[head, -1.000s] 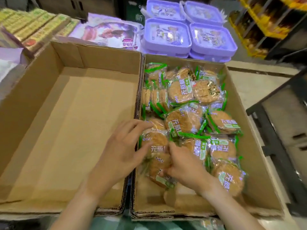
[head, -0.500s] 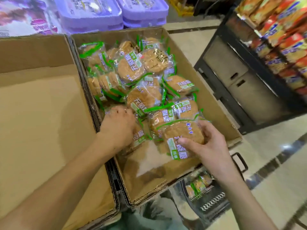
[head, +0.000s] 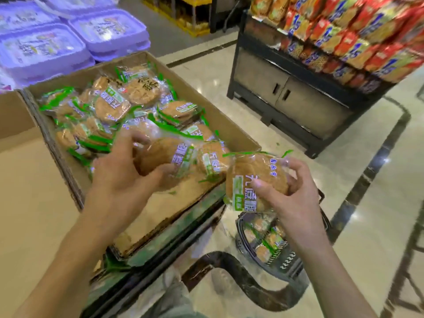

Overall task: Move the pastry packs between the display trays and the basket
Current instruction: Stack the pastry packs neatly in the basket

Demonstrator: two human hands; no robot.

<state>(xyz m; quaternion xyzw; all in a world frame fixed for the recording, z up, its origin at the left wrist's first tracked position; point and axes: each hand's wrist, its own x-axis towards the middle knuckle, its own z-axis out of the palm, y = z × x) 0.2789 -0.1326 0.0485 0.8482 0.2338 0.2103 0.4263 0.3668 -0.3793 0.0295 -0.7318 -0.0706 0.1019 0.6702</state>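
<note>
Nearest me, low in the right of the frame, the dark basket (head: 273,251) sits on the floor with a few pastry packs already lying in it. Just above it my right hand (head: 296,198) grips one pastry pack (head: 252,180), thumb across the printed front and fingers curled behind the far edge, holding it clear of the tray's near corner and roughly over the basket. I judge it light, the clear film slick and crinkly, the round cake inside crumbly, so I would hold it by the rim of the cake itself, not by the loose green-edged seal, and lower it in flat, not drop it. In the middle of the frame my left hand (head: 121,177) curls round another pack (head: 165,157) at the near end of the cardboard display tray (head: 231,131), thumb under, fingers over the top; blur hides whether it is lifted or resting on its neighbours. Beyond, toward the upper left, the heap of packs (head: 110,109) overlaps loosely in the tray, so pulling one may drag others along. Past those stand purple lidded tubs (head: 41,51), and at the upper right a dark shelf (head: 298,88) stacked with red snack bags (head: 358,33)
</note>
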